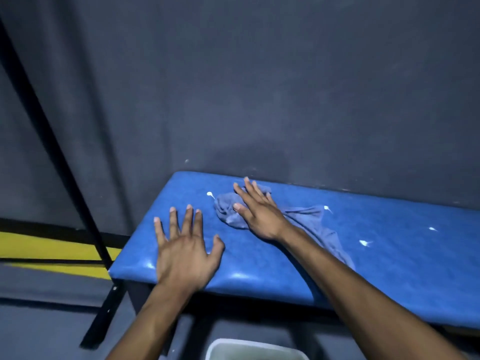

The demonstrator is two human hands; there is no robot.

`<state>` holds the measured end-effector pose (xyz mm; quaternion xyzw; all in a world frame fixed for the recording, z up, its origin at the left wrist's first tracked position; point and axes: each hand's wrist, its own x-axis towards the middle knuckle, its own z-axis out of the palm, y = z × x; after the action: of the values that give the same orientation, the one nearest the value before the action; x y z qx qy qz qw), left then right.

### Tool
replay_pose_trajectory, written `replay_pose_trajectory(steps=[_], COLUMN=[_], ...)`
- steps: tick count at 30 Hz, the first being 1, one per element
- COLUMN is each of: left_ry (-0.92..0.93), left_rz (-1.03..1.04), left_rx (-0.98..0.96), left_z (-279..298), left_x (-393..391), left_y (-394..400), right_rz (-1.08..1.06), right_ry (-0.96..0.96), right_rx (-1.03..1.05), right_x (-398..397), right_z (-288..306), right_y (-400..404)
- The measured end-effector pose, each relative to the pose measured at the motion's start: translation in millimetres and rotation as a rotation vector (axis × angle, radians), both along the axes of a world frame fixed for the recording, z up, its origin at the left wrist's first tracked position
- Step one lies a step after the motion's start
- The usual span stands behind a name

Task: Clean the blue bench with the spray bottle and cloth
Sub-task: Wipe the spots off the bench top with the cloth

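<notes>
Both hands are lying flat with fingers spread: left hand [183,252] is resting palm-down near the left end of the blue tabletop [389,261], holding nothing; right hand [255,213] is pressing straight fingers onto the crumpled blue-grey cloth [315,227] toward the back edge. Cloth is trailing right under the right forearm. White specks [365,242] are sitting on the padding around it. Grey wall [259,87] is standing behind; pale bin [253,350] is sitting below the front edge. Spray bottle isn't visible.
</notes>
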<state>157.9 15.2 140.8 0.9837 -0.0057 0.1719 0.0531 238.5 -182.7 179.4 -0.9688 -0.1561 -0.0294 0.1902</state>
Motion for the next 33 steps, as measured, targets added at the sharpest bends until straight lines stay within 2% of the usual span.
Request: replay_pose_trajectory(steps=[4,8,12,16,19,22,27,30,33], left_ry=[0.002,-0.008,-0.009,0.022,0.025,0.038,0.018,0.004,0.015], left_rz=[0.011,0.005,-0.002,-0.008,-0.009,-0.01,-0.007,-0.01,-0.012], left_rx=[-0.061,-0.087,-0.075,-0.054,-0.068,-0.081,-0.09,-0.083,-0.082], left_z=[0.9,0.1,-0.6,1.9,4.1,5.2,6.2,4.3,3.0], left_x=[1.6,1.2,1.5,1.5,0.1,-0.3,0.4,1.5,1.1], left_y=[-0.3,1.0,4.1,3.9,1.3,0.6,2.5,4.0,4.1], right_rz=[0.12,0.133,0.155,0.088,-0.024,-0.076,-0.055,0.013,0.081], right_ry=[-0.027,-0.069,-0.139,-0.155,-0.138,-0.084,-0.004,-0.015,-0.028], right_rx=[0.029,0.015,0.037,-0.028,-0.032,0.062,0.028,-0.029,0.023], right_x=[56.9,49.7,-10.8,-81.0,-84.1,-28.0,84.0,89.3,55.4], right_z=[3.5,8.4,5.3,1.7,-3.8,-4.1,11.8,16.3,5.9], right_y=[55.9,61.8,9.0,-78.8,-111.2,-77.1,48.8,82.0,52.8])
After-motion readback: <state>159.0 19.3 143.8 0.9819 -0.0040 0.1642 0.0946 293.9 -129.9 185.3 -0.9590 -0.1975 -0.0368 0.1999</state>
